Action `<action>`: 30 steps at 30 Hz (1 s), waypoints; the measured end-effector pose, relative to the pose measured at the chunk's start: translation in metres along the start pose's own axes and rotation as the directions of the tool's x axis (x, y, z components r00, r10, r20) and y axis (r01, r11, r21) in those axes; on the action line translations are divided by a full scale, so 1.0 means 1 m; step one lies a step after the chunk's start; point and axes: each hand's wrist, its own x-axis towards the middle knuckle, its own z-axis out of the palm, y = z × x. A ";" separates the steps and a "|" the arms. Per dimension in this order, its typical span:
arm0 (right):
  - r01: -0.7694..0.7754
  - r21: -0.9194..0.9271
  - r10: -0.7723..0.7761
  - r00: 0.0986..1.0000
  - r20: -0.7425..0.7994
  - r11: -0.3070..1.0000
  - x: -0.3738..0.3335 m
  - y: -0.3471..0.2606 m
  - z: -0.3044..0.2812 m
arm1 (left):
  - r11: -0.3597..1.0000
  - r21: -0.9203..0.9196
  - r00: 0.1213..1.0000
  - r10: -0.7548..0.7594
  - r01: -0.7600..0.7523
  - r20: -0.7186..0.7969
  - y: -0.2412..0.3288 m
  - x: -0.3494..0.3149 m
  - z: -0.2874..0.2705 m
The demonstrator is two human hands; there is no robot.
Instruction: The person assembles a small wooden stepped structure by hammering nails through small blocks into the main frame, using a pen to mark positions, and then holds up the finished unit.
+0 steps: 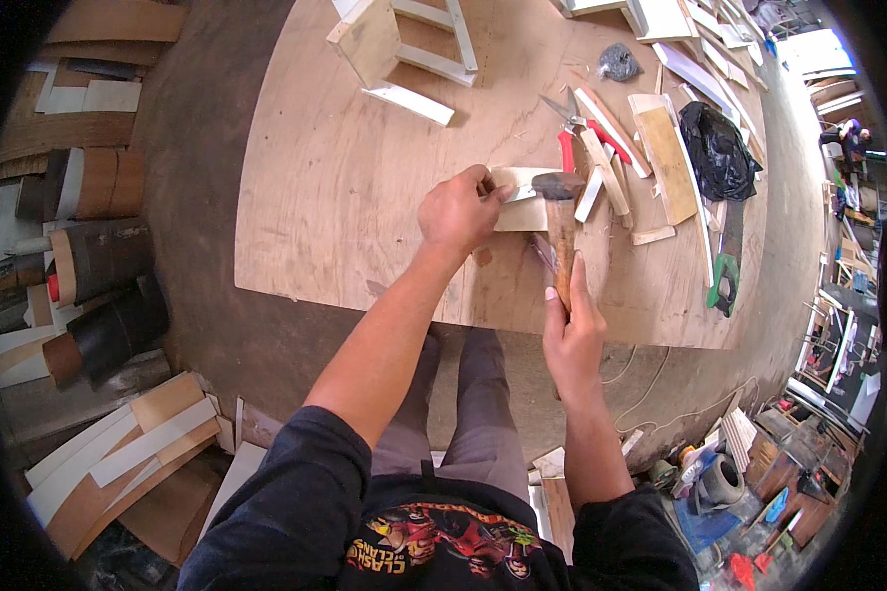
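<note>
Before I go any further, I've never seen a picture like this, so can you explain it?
There's no robot here: a wide fisheye camera on a person's head looks down at their own bare hands. The right hand grips a hammer. The left hand is closed at the edge of a small pale wood piece; what it pinches is hard to tell. Below is a plywood table, with red-handled shears, wood offcuts, a black plastic bag and a green-handled saw to the right.
</note>
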 end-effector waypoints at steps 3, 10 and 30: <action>-0.028 -0.054 0.029 0.999 0.019 0.998 -0.003 0.005 0.005 | 1.000 -0.028 1.000 0.011 -0.011 -0.011 0.000 -0.002 0.001; -0.025 -0.038 0.021 0.994 -0.104 0.999 -0.005 0.016 -0.007 | 0.998 0.000 0.997 0.066 -0.066 -0.032 -0.008 -0.001 0.008; 0.242 -0.419 -0.220 0.970 0.100 0.875 0.014 0.124 -0.026 | 0.977 -0.207 0.996 0.031 -0.048 -0.086 0.002 0.015 0.013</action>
